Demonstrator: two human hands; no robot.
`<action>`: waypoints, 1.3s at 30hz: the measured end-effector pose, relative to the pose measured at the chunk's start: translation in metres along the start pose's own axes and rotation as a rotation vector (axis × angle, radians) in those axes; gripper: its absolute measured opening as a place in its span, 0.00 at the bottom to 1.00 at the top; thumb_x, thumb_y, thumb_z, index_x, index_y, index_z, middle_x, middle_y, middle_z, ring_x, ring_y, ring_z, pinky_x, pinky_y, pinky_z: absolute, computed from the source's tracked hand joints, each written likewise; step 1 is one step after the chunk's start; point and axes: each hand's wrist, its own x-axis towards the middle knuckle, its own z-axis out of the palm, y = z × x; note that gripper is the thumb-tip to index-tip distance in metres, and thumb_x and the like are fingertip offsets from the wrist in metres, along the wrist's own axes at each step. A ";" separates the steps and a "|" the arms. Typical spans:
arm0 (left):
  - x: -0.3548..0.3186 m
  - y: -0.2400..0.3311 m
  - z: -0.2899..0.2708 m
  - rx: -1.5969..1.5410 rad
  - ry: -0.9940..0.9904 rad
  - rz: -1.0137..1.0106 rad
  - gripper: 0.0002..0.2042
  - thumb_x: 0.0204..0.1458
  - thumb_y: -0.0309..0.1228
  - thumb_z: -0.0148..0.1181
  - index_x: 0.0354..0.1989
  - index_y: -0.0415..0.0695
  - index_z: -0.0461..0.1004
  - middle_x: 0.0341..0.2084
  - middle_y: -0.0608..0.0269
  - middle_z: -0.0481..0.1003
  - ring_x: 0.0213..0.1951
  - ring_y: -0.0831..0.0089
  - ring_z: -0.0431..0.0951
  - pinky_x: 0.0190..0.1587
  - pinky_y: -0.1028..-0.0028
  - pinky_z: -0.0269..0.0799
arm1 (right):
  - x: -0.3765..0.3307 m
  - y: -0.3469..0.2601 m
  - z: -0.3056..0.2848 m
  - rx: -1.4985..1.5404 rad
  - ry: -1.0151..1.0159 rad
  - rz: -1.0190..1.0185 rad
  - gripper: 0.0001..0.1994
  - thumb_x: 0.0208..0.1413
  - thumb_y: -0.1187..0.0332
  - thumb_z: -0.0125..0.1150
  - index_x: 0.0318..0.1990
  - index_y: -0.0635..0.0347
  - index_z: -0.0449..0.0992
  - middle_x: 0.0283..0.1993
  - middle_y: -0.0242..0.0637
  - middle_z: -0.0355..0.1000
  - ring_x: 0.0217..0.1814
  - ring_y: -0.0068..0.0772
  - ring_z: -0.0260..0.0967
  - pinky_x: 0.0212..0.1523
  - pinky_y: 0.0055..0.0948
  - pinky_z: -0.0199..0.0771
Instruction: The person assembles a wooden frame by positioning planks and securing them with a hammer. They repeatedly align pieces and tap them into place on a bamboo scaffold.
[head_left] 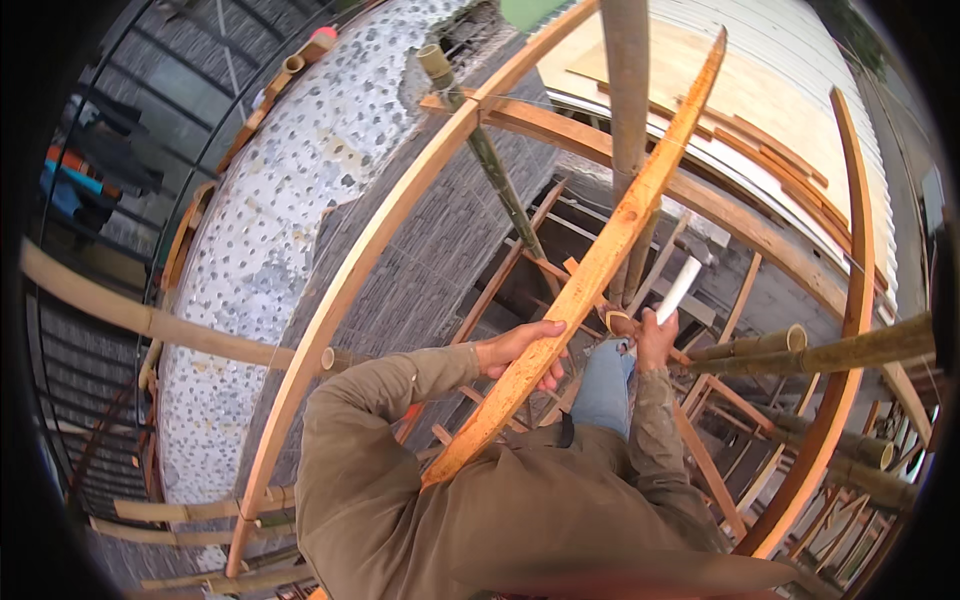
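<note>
Dark, out-of-focus edging [640, 575], perhaps a brim, crosses the bottom at 6 o'clock; what it is I cannot tell. Beyond it spreads a creased brown shirt [480, 520], against which the lower end of a sawn plank [595, 265] lies, probably so that the body helps bear its weight. The plank slants from 7 o'clock up to 1 o'clock, orange-toned, rough-grained, narrowing to its far tip. Just right of centre, the left hand [520, 350] is curled around it, thumb on the upper face and fingers beneath, a grip that seems meant to steady the long piece. Past 3 o'clock the right hand [655, 340] is closed around the smooth white handle of a hammer [680, 288], its head toward 2 o'clock, apparently held clear of the plank. Faded blue jeans [603, 390] show at 4 o'clock.

Farther out, a pale squared beam [340, 310] bows from 12 to 7 o'clock, crossing a second beam [545, 128] near 12. Round bamboo poles [502, 185] stand about, presumably as supports. Toward 10 o'clock, grey ridged cladding [410, 250] meets a white slab [250, 270] with grey speckles; at 2 o'clock lie loose boards [790, 180].
</note>
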 end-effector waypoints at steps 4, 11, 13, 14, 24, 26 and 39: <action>0.012 -0.008 -0.003 0.127 -0.069 0.104 0.40 0.59 0.64 0.46 0.59 0.31 0.64 0.39 0.39 0.77 0.33 0.60 0.84 0.32 0.63 0.83 | 0.002 0.059 -0.054 -0.380 0.174 0.220 0.07 0.57 0.69 0.53 0.31 0.60 0.64 0.20 0.28 0.58 0.15 0.23 0.56 0.12 0.28 0.57; 0.018 -0.012 0.000 0.172 -0.110 0.272 0.42 0.60 0.59 0.49 0.67 0.30 0.56 0.52 0.26 0.70 0.48 0.45 0.80 0.49 0.54 0.79 | 0.004 0.155 -0.062 -0.913 -0.204 0.368 0.12 0.56 0.66 0.54 0.35 0.70 0.72 0.24 0.40 0.69 0.17 0.33 0.65 0.15 0.32 0.64; 0.009 -0.019 0.005 0.192 -0.004 0.474 0.40 0.58 0.58 0.54 0.62 0.29 0.62 0.53 0.31 0.71 0.47 0.50 0.81 0.47 0.56 0.78 | 0.000 0.165 -0.025 -0.951 -0.362 0.405 0.13 0.56 0.65 0.54 0.36 0.70 0.72 0.24 0.40 0.69 0.18 0.33 0.66 0.16 0.32 0.64; 0.000 -0.021 0.006 0.211 0.064 0.550 0.39 0.57 0.57 0.57 0.60 0.28 0.65 0.54 0.34 0.71 0.47 0.53 0.81 0.46 0.57 0.78 | -0.004 0.169 -0.004 -0.962 -0.426 0.415 0.13 0.56 0.65 0.54 0.36 0.70 0.72 0.24 0.41 0.69 0.18 0.34 0.66 0.16 0.32 0.65; -0.230 -0.161 0.052 0.894 0.752 0.557 0.36 0.50 0.51 0.68 0.59 0.35 0.68 0.46 0.42 0.75 0.53 0.46 0.74 0.52 0.52 0.70 | -0.057 0.182 0.103 -1.035 -0.767 0.518 0.14 0.56 0.65 0.55 0.38 0.72 0.72 0.27 0.43 0.71 0.20 0.36 0.68 0.18 0.34 0.67; -0.264 -0.203 0.069 0.758 1.005 0.631 0.32 0.51 0.46 0.68 0.58 0.36 0.69 0.51 0.43 0.73 0.57 0.46 0.71 0.57 0.51 0.67 | -0.065 0.185 0.109 -1.056 -0.782 0.539 0.14 0.56 0.65 0.55 0.38 0.72 0.72 0.28 0.44 0.71 0.20 0.36 0.68 0.19 0.35 0.67; -0.276 -0.468 0.123 -1.383 2.752 1.061 0.42 0.59 0.56 0.57 0.72 0.40 0.47 0.72 0.42 0.40 0.74 0.51 0.45 0.71 0.50 0.51 | -0.106 0.193 0.128 -1.208 -0.848 0.626 0.17 0.55 0.64 0.56 0.41 0.74 0.72 0.31 0.48 0.73 0.23 0.39 0.71 0.21 0.37 0.70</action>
